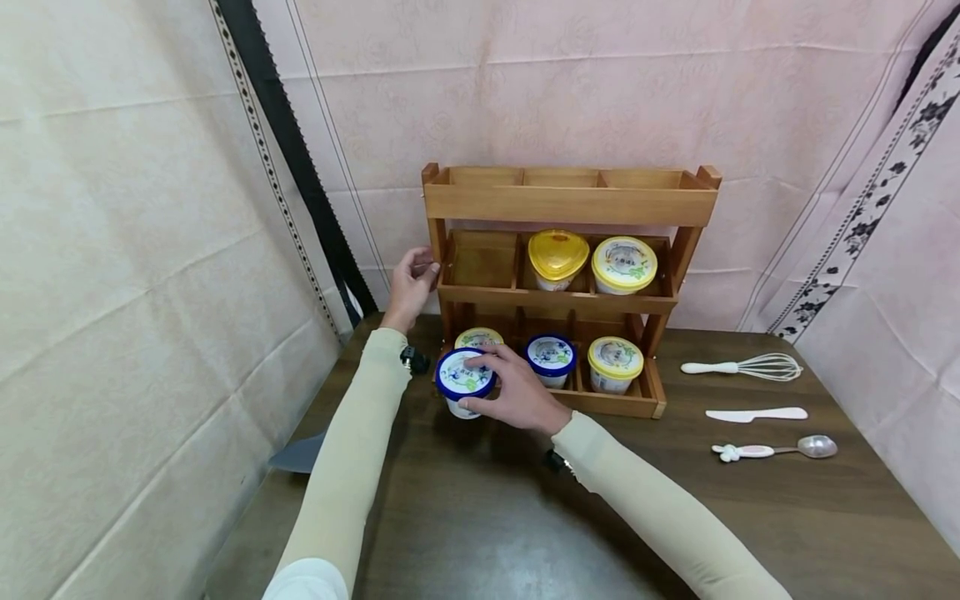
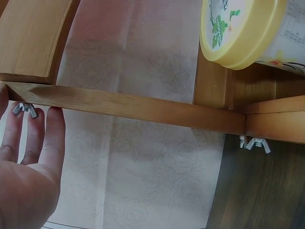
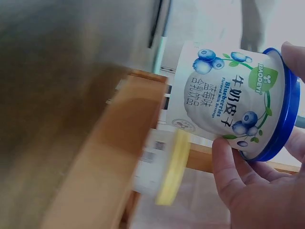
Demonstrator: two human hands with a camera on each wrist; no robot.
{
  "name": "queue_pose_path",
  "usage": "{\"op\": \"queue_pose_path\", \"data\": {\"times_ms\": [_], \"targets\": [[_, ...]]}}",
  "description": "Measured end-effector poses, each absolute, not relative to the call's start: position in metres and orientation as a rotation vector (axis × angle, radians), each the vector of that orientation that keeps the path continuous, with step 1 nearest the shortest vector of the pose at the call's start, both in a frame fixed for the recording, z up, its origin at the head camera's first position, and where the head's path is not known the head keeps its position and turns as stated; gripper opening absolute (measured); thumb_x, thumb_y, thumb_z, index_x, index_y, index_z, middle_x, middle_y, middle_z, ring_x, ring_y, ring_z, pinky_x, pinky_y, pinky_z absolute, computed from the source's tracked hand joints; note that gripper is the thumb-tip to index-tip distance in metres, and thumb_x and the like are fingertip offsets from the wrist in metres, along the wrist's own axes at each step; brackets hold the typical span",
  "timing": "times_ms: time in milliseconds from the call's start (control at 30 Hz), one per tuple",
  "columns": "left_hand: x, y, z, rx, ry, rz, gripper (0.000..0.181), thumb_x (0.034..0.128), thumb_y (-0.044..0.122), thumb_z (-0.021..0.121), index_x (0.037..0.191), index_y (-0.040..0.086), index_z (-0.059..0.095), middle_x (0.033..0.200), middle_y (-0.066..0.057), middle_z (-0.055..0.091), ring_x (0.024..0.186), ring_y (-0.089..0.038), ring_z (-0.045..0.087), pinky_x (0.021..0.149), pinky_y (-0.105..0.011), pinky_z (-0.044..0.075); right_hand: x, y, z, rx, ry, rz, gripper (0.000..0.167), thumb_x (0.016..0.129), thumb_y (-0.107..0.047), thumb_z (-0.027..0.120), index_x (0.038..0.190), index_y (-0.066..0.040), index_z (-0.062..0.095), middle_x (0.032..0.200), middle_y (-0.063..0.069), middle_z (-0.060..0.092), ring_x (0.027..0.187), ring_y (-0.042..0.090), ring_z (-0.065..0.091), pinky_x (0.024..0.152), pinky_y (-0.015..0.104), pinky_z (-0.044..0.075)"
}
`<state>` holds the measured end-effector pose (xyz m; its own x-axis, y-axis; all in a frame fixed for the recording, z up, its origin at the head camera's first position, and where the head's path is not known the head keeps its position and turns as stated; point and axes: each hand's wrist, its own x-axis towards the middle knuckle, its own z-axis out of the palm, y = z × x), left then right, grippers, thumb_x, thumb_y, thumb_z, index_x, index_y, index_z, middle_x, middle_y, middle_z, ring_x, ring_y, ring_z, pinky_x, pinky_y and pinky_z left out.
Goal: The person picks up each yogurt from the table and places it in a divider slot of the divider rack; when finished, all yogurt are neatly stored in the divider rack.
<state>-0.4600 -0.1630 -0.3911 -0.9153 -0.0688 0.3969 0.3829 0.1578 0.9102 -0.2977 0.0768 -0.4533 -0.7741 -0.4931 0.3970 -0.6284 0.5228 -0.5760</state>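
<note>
My right hand (image 1: pixel 517 392) grips a blue-lidded blueberry milk cup (image 1: pixel 463 379) around its lid and side. The cup is in front of the lower left of a wooden shelf rack (image 1: pixel 570 204), partly covering a yellow-lidded cup (image 1: pixel 480 337) behind it. In the right wrist view the printed cup (image 3: pixel 224 95) fills the area between thumb and fingers. At the rack's left side, my left hand (image 1: pixel 411 287) touches the upright post (image 2: pixel 128 106), fingers nearly straight beside a wing nut (image 2: pixel 25 109); no cup is in it.
The middle tier holds a yellow domed-lid cup (image 1: pixel 558 254) and a yellow-lidded cup (image 1: pixel 624 265). Below stand another blue-lidded cup (image 1: pixel 551 358) and yellow-lidded cup (image 1: pixel 615 362). A whisk (image 1: pixel 750 367), knife (image 1: pixel 757 414) and spoon (image 1: pixel 780 450) lie right; a grey object (image 1: pixel 298 454) lies left.
</note>
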Motion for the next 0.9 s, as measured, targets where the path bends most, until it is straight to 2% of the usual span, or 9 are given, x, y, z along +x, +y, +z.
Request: {"op": "queue_pose_path", "data": {"times_ms": [133,267,367,633,900], "targets": [[-0.459,-0.163,-0.391,-0.300,-2.105,-1.801,0.034,0.1071,0.022,0.065,0.141,0.021,0.061,0.135,-0.007,0.063,0.122,-0.023,0.063,0.097,-0.040,0.060,-0.297,0.080,-0.437,0.992,-2.543,1.081,0.065,0.087,-0.053,0.085,0.142,-0.027,0.065,0.158,0.008,0.049,0.135,0.030,0.056,0.106,0.051,0.056],[-0.459,-0.163,-0.391,-0.303,-2.100,-1.790,0.035,0.1069,0.022,0.065,0.141,0.020,0.061,0.135,-0.008,0.063,0.123,-0.024,0.063,0.099,-0.042,0.060,-0.298,0.084,-0.418,0.988,-2.518,1.065,0.064,0.087,-0.051,0.085,0.143,-0.027,0.065,0.160,0.007,0.047,0.138,0.032,0.054,0.113,0.058,0.049],[-0.459,-0.163,-0.391,-0.301,-2.095,-1.785,0.034,0.1069,0.021,0.065,0.141,0.020,0.062,0.135,-0.008,0.064,0.123,-0.024,0.063,0.100,-0.043,0.059,-0.300,0.087,-0.406,0.979,-2.503,1.055,0.065,0.087,-0.050,0.085,0.143,-0.026,0.064,0.162,0.006,0.045,0.140,0.033,0.053,0.114,0.059,0.048],[-0.459,-0.165,-0.393,-0.276,-2.105,-1.785,0.035,0.1072,0.018,0.064,0.142,0.019,0.061,0.135,-0.009,0.063,0.124,-0.026,0.063,0.102,-0.045,0.059,-0.307,0.088,-0.374,0.982,-2.431,1.041,0.070,0.085,-0.046,0.089,0.143,-0.018,0.063,0.163,0.009,0.045,0.142,0.032,0.052,0.116,0.054,0.049],[-0.460,-0.163,-0.390,-0.261,-2.116,-1.796,0.035,0.1069,0.018,0.065,0.142,0.021,0.061,0.136,-0.007,0.063,0.126,-0.024,0.062,0.102,-0.041,0.059,-0.317,0.088,-0.344,0.957,-2.350,0.987,0.089,0.082,-0.043,0.092,0.153,-0.009,0.052,0.163,0.011,0.045,0.143,0.030,0.053,0.116,0.047,0.049]]}}
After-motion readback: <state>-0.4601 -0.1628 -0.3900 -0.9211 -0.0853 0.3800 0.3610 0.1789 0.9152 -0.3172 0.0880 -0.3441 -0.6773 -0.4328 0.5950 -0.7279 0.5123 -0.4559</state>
